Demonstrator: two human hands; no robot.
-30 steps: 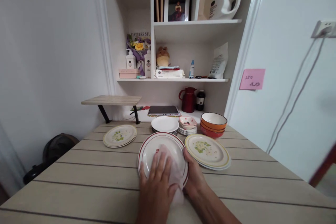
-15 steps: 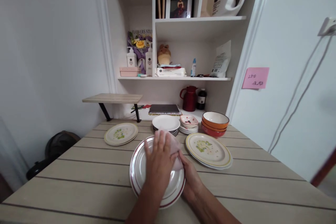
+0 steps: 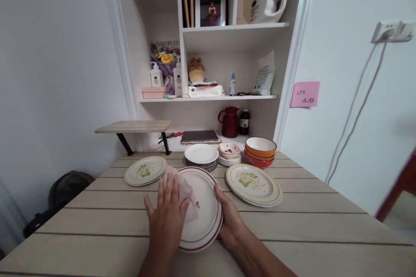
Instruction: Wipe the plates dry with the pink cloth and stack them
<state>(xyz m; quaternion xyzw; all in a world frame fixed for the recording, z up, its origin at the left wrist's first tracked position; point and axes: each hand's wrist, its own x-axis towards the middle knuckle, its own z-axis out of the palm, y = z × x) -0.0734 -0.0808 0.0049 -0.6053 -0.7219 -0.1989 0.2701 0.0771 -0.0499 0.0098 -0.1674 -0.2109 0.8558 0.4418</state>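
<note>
My right hand [image 3: 232, 220] grips the right edge of a white plate [image 3: 206, 218] with dark red rim lines, its thumb over the rim and its other fingers behind. The plate is tilted toward me above the table. Against the plate's left side, my left hand [image 3: 167, 214] holds a pale pink cloth [image 3: 191, 212], fingers fairly straight and spread over it. The cloth and this hand hide part of the plate's left half. A small printed figure shows near its middle. Yellow-rimmed plates with green floral prints [image 3: 255, 185] lie stacked to the right.
More floral plates [image 3: 146, 171] lie at the left. Behind are white-topped stacked plates [image 3: 201, 154], a small pink dish [image 3: 229, 150] on saucers, and orange and red bowls [image 3: 260, 151]. A low wooden stand [image 3: 133, 127] and a red jug [image 3: 230, 122] stand at the back.
My left hand and the cloth have moved from the plate's upper right to its left side. The plate's face has turned, losing its glare. My right hand still holds its edge.
</note>
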